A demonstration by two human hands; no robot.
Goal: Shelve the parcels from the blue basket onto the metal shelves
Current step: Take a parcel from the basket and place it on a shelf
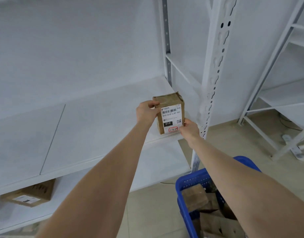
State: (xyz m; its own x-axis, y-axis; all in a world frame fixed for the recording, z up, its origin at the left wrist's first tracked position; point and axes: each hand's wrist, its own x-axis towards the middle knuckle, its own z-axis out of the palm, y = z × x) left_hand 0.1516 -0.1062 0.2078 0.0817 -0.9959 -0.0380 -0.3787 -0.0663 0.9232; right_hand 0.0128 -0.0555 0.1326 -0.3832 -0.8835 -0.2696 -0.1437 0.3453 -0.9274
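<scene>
A small brown cardboard parcel [170, 114] with a white shipping label stands upright at the right front corner of the white metal shelf [89, 131]. My left hand [147, 111] grips its upper left edge. My right hand [189, 128] pinches its lower right corner by the label. The blue basket [192, 184] sits on the floor at the lower right, under my right forearm, with several brown parcels [195, 196] inside.
Another labelled parcel [31, 194] lies on the lower shelf at the left. A perforated white upright post [214, 79] stands just right of the held parcel. A second white rack [285, 93] stands further right, with a power strip [293, 148] on the tiled floor.
</scene>
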